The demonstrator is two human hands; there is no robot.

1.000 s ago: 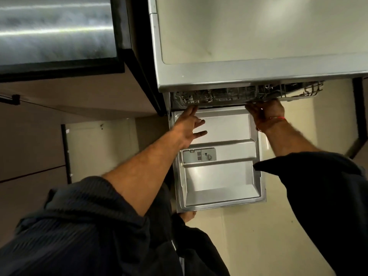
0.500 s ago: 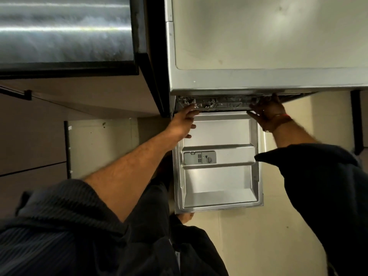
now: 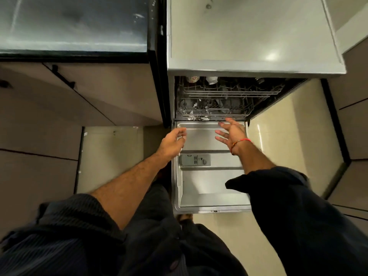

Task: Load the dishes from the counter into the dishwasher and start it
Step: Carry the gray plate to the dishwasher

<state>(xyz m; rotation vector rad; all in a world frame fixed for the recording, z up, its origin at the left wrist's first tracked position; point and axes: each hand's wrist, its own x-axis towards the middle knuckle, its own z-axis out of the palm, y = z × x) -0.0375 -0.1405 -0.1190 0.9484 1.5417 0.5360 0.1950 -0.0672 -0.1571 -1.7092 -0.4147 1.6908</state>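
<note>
Seen from above, the room is a narrow kitchen: cream tiled floor (image 3: 278, 136), brown cabinet fronts (image 3: 59, 100) on the left and more on the right edge. Top left is a dark glossy surface (image 3: 69, 22) with streaky reflections; a black edge strip runs along its front. Just right of it, the grey top of the dishwasher (image 3: 249, 32), dull sheen, a few marks on it, nothing standing on it.

Dishwasher door (image 3: 211, 188) is folded fully down, steel inner liner facing up, with the detergent dispenser (image 3: 194, 160) mid-door toward the left. Both wire racks sit inside the tub: upper rack (image 3: 231, 89) and lower rack (image 3: 213, 111), loaded with dishes (image 3: 212, 79). Contents are dim, so only a couple of pale cups or bowls at the top left can be made out.

Left hand (image 3: 173, 142) hangs over the door's left edge, fingers loosely curled, holding nothing. Right hand (image 3: 232, 132) is over the door's upper right, just in front of the lower rack, palm up, fingers spread wide, holding nothing; whether a fingertip touches the rack cannot be told. Red thread bracelet (image 3: 240, 143) on the right wrist. Dark sleeves pushed up on both forearms.
</note>
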